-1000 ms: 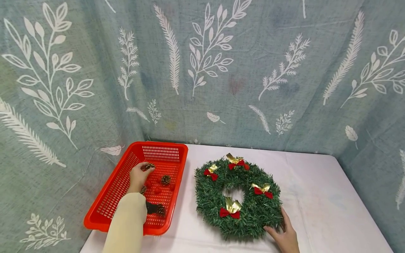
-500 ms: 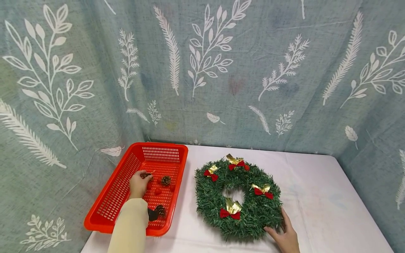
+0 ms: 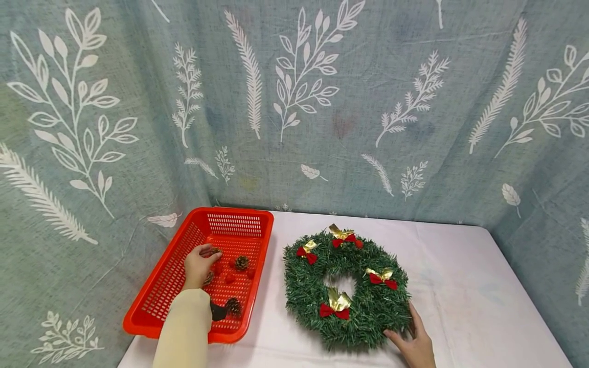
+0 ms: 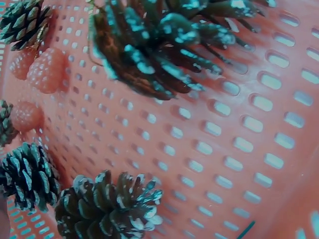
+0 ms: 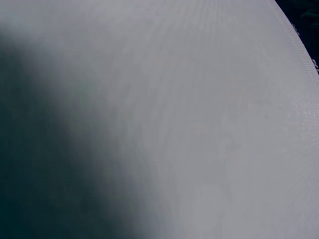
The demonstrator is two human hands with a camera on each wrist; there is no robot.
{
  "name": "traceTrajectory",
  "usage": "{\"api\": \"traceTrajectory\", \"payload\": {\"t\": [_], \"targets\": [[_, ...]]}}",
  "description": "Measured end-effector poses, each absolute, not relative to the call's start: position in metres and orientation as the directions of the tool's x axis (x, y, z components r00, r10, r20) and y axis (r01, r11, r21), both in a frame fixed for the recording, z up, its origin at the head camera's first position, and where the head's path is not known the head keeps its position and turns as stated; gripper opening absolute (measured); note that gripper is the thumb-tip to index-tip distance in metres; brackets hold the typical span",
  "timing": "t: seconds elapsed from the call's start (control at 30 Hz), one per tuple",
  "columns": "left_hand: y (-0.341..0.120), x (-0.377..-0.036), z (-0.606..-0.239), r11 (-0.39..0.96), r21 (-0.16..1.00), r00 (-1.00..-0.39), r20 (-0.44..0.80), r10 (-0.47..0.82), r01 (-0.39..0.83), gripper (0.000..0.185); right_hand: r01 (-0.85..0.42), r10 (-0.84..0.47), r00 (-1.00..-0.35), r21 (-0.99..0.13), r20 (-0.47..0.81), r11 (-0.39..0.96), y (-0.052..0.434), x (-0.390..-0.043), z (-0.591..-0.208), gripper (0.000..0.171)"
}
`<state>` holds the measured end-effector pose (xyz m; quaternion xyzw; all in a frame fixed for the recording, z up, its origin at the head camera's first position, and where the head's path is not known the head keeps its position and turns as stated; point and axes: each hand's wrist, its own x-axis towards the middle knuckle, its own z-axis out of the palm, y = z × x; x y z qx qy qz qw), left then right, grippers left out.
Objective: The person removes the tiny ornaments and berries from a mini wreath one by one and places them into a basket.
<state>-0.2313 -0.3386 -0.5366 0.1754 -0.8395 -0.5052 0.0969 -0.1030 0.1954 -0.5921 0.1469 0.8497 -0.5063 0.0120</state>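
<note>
Gripping: the left hand (image 3: pixel 199 266) curls its fingers round a pine cone (image 3: pixel 212 252) just above the floor of the red basket (image 3: pixel 162 286), near its back half
Cone in hand: woody, open-scaled, dark brown with pale tips; the left wrist view shows it blurred at the top of the frame (image 4: pixel 159 45), so how firmly it is pinched is, I think, hard to judge
Risk, cone: a light pinch on stiff, springy scales could let it slip and drop back among the others
Risk, neighbours: loose cones (image 4: pixel 107 209) and the red berries (image 4: pixel 47 69) lie close by; a brushing sleeve could roll them about
Basket: thin rigid plastic, rectangular, slotted floor and walls; light enough that a snagged scale might tug it along the cloth
Right hand (image 3: pixel 414 342): fingers fairly straight, resting against the wreath's (image 3: pixel 346 289) near outer edge, holding nothing closed
Wreath: ring of bristly green needles, flat on the table, with red-and-gold bows (image 3: pixel 335 305)
Risk, wreath: a sideways push could slide it on the smooth white tablecloth (image 3: pixel 483 296)
Right wrist view: only pale cloth and shadow
</note>
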Motion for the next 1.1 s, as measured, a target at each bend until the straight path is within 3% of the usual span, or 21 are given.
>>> {"api": "traceTrajectory", "payload": {"t": [0.37, 0.73, 1.1], "targets": [[-0.336, -0.244, -0.521, 0.410, 0.898, -0.931, 0.002, -0.366, -0.159, 0.058, 0.261, 0.231, -0.958, -0.858, -0.172, 0.443, 0.196, -0.103, -0.593, 0.111], [-0.317, -0.259, -0.505, 0.344, 0.939, -0.940, 0.088, -0.331, -0.033, 0.056, 0.265, 0.219, -0.959, -0.852, -0.182, 0.452, 0.197, -0.104, -0.591, 0.110], [-0.294, -0.272, -0.485, 0.334, 0.942, -0.977, 0.067, -0.200, -0.004, 0.056, 0.254, 0.225, -0.960, -0.858, -0.168, 0.446, 0.195, -0.103, -0.593, 0.110]]}}
